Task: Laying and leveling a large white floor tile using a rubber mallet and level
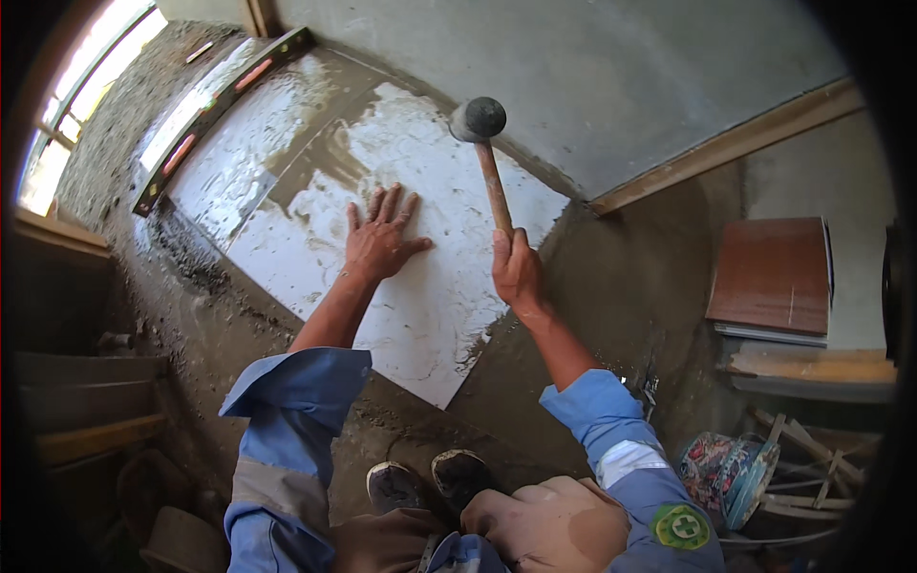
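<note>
My left hand (pixel 380 237) lies flat with spread fingers on a large white floor tile (pixel 411 325) smeared with wet grey cement. In my right hand (pixel 518 269) is the wooden handle of a rubber mallet (pixel 489 181). The mallet's dark head is raised in front of my hand, toward the wall; whether it touches the tile or wall, I cannot tell. Beyond my left hand, more cement-smeared tile (pixel 229 186) adjoins the first one. A long dark spirit level (pixel 224 110) with reddish vials rests across the far-left tiles.
Wet mortar (pixel 621 277) covers the floor to the right, beside a grey wall (pixel 611 86) with a wooden strip (pixel 726 148) along it. A stack of brown tiles (pixel 772 277) stands at the right, with a colourful bucket (pixel 716 473) and wood scraps below. Buckets (pixel 181 540) sit lower left.
</note>
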Demonstrator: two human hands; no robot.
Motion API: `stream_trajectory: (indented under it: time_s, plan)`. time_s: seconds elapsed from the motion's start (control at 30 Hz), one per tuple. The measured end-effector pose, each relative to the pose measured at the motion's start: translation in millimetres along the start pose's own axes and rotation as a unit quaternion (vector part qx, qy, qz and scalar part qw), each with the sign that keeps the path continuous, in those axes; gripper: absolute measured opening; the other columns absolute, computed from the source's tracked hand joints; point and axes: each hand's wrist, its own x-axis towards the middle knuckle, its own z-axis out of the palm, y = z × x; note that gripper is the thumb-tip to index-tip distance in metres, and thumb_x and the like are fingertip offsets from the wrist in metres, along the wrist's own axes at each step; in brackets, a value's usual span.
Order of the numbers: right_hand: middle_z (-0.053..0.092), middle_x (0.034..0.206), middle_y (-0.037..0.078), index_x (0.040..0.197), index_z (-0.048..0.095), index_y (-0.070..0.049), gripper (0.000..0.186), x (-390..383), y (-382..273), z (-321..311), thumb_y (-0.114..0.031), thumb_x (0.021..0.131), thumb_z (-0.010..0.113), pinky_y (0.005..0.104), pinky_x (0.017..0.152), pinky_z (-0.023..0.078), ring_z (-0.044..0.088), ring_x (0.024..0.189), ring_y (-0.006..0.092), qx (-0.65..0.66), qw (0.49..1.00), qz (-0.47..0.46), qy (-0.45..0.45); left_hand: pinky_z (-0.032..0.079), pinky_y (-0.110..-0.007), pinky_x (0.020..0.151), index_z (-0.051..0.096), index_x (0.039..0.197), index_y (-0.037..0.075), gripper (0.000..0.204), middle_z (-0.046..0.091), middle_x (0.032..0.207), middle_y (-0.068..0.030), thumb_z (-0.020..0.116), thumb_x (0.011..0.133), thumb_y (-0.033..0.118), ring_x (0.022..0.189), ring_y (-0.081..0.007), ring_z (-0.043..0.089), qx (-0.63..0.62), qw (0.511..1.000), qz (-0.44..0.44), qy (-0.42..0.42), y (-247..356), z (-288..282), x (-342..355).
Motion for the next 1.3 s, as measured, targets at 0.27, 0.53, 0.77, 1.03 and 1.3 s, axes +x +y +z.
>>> stream_trajectory:
  time_s: [0.27, 0.53, 0.77, 1.03, 1.3]
  plan:
    - [0.065, 0.071, 0.025, 0.094, 0.055, -0.002, 0.046, 5, -12, -34, -0.045, 0.106, 0.048, 0.0532, 0.062, 0.050, 0.065, 0.071, 0.0482, 0.033, 0.999, 0.008, -0.038, 0.004, -0.064, 0.123, 0.029, 0.162, 0.025, 0.089, 0.015, 0.171, -0.0070, 0.061, 0.090, 0.064, 0.158, -0.0312, 0.009, 0.001, 1.000, -0.004, -0.031, 18, -13, 8]
    - [0.060, 0.066, 0.019, 0.097, 0.054, 0.000, 0.041, -13, -21, -57, -0.039, 0.108, 0.047, 0.0481, 0.058, 0.046, 0.062, 0.061, 0.0394, 0.188, 0.978, -0.076, 0.044, 0.004, -0.064, 0.123, 0.029, 0.162, 0.025, 0.090, 0.017, 0.171, -0.0068, 0.061, 0.089, 0.066, 0.159, -0.0305, 0.009, -0.012, 1.000, 0.012, -0.012, 11, -3, 12]
    - [0.063, 0.072, 0.026, 0.095, 0.054, -0.003, 0.036, 2, -17, -16, -0.036, 0.107, 0.049, 0.0522, 0.062, 0.047, 0.062, 0.069, 0.0494, 0.107, 0.993, -0.040, 0.007, 0.006, -0.065, 0.123, 0.032, 0.161, 0.026, 0.094, 0.019, 0.171, -0.0075, 0.061, 0.085, 0.073, 0.158, -0.0307, 0.013, -0.014, 1.000, 0.017, 0.018, -4, 7, 13]
    - [0.048, 0.060, 0.000, 0.084, 0.054, -0.004, 0.039, -17, 7, -29, -0.035, 0.108, 0.048, 0.0325, 0.050, 0.037, 0.044, 0.053, 0.0101, 0.281, 0.954, 0.041, -0.093, 0.004, -0.051, 0.127, 0.024, 0.161, 0.003, 0.115, 0.020, 0.169, -0.0155, 0.045, 0.085, 0.086, 0.158, -0.0297, 0.012, -0.013, 0.967, -0.154, 0.203, -78, -13, 44]
    - [0.046, 0.062, -0.001, 0.084, 0.053, -0.005, 0.042, 7, -22, -35, -0.039, 0.108, 0.046, 0.0290, 0.048, 0.034, 0.042, 0.054, 0.0082, 0.243, 0.966, 0.044, -0.083, 0.003, -0.059, 0.125, 0.022, 0.161, 0.000, 0.117, 0.020, 0.169, -0.0162, 0.043, 0.085, 0.087, 0.158, -0.0287, 0.011, 0.021, 0.965, -0.181, 0.188, -106, -25, 65]
